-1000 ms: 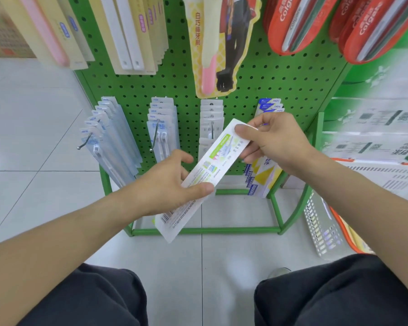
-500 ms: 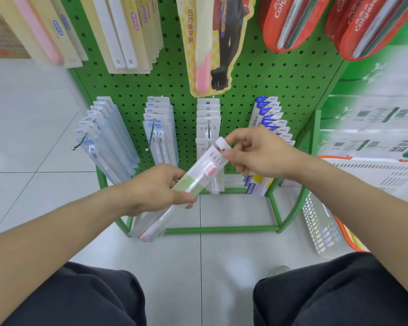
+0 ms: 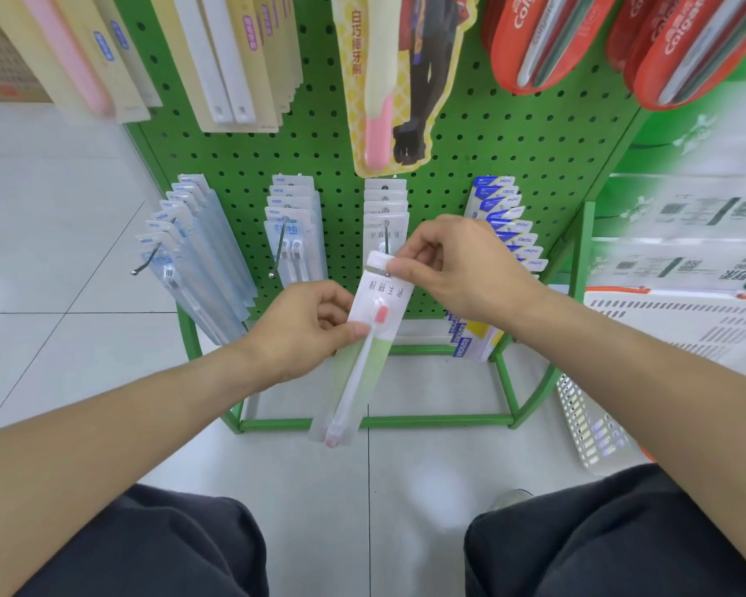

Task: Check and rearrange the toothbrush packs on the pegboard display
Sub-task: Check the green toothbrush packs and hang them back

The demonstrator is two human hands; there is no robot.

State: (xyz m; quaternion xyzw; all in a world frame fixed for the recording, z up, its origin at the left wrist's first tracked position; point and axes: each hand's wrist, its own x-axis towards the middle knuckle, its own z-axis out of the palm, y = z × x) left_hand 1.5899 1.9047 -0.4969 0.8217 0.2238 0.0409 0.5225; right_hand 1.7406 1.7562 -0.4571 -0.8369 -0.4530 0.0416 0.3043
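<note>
A white and pale-green toothbrush pack [image 3: 369, 338] with a pink-headed brush faces me, nearly upright, in front of the green pegboard [image 3: 492, 148]. My right hand [image 3: 453, 269] pinches the pack's top edge right at the tip of the third hook [image 3: 387, 245], where matching white packs [image 3: 384, 209] hang. Thumb and fingers of my left hand [image 3: 306, 329] grip its left side at mid-height. The pack's hanging hole is hidden under my right fingers.
The lower row also holds clear blue packs [image 3: 199, 252], twin-brush packs [image 3: 291, 221] and blue-and-white packs [image 3: 509, 234]. Cream, cartoon and red Colgate packs hang above. A white basket [image 3: 595, 424] sits on the floor at right. My knees fill the bottom.
I turned the pack from its printed back to its front. It swung from a slant to nearly upright, and its top moved up to the third hook.
</note>
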